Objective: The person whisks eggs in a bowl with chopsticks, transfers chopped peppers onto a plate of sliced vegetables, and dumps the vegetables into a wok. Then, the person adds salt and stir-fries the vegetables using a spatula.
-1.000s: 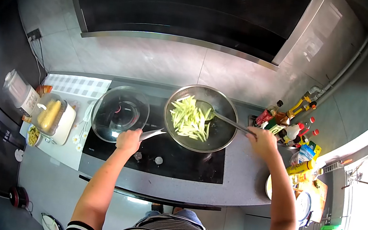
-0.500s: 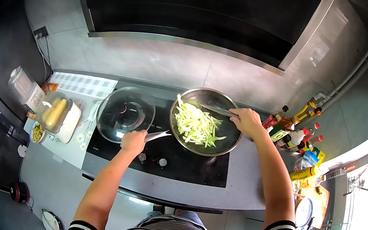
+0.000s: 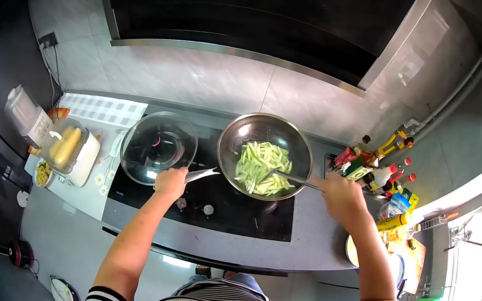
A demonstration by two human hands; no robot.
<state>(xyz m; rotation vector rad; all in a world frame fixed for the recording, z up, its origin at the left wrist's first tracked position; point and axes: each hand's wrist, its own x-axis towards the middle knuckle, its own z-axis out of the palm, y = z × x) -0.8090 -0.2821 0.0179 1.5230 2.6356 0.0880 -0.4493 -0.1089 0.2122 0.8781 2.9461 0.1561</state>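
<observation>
A round metal wok (image 3: 233, 143) stands on the right part of the black stove (image 3: 244, 218). Pale green vegetable strips (image 3: 263, 161) lie heaped in its middle and lower part. My left hand (image 3: 171, 182) is wrapped round the wok handle (image 3: 200, 174), left of the pan. My right hand (image 3: 339, 195) grips the spatula (image 3: 298, 179) beyond the wok's right rim, and the spatula's blade is among the strips, partly hidden by them.
A glass lid (image 3: 159, 148) lies left of the wok. Further left are a steamer box with corn (image 3: 67, 147) and a small bowl (image 3: 42, 174). Several sauce bottles (image 3: 369, 159) stand at the right, near a cutting board (image 3: 415, 261). A range hood (image 3: 236, 54) overhangs the back.
The spatula has moved from the wok's upper part down into the strips, with my right hand lower and further right. The strips have shifted towards the wok's centre. My left hand keeps its hold.
</observation>
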